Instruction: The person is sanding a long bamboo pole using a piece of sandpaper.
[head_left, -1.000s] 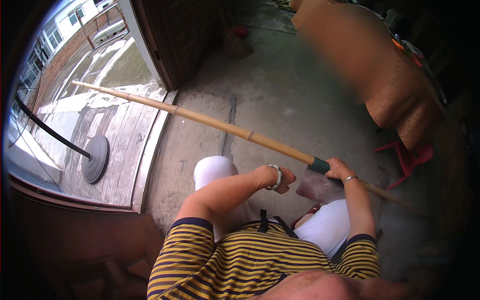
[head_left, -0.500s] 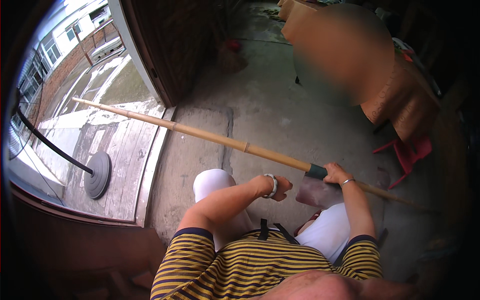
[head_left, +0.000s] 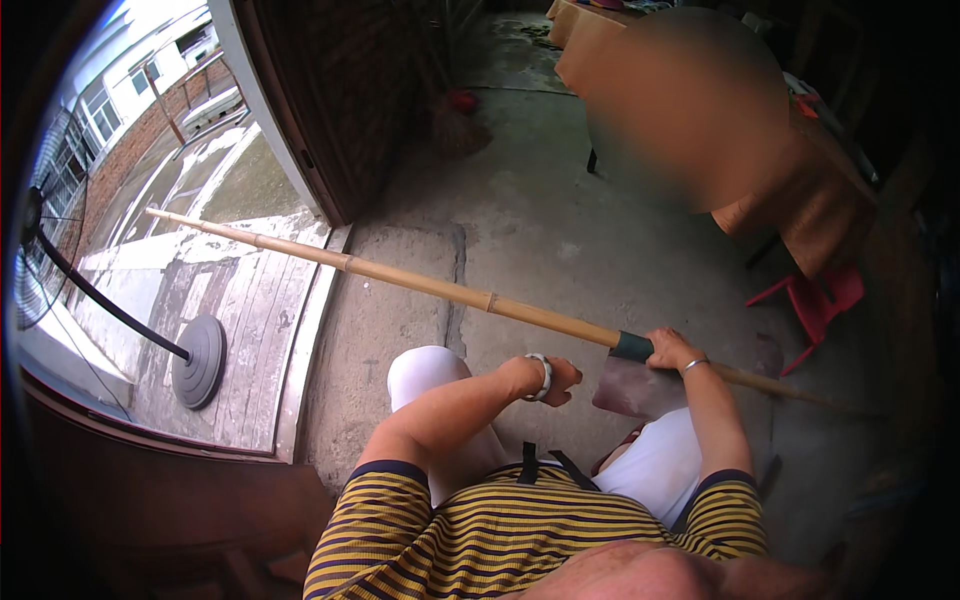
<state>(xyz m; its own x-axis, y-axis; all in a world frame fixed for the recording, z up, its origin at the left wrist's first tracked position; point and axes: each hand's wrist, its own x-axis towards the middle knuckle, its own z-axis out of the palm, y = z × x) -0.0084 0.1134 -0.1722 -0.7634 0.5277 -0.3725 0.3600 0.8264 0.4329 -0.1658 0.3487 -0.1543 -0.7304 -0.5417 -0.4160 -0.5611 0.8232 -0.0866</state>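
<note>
A long bamboo pole (head_left: 415, 281) slants across in front of me, its thin tip reaching over the doorway at the left. My right hand (head_left: 675, 350) is wrapped round the pole beside a dark green band (head_left: 632, 346). The pole carries on past that hand to the right and fades into shadow. Below the pole, above my left knee, my left hand (head_left: 556, 381) hangs apart from it with curled fingers. Whether anything small is in those fingers is hidden. A flat, dark reddish piece (head_left: 630, 392) shows between the hands, just under the pole.
A grey round base (head_left: 199, 362) with a black stem, part of a standing fan, stands beyond the door frame (head_left: 315, 330). At the right are a table with an orange-brown cover (head_left: 820, 215) and a small red chair (head_left: 812, 310). A broom (head_left: 460, 130) leans near the far wall.
The view has shifted slightly, and the pole's far tip sits a little lower in it. Both hands keep nearly the same place and grip.
</note>
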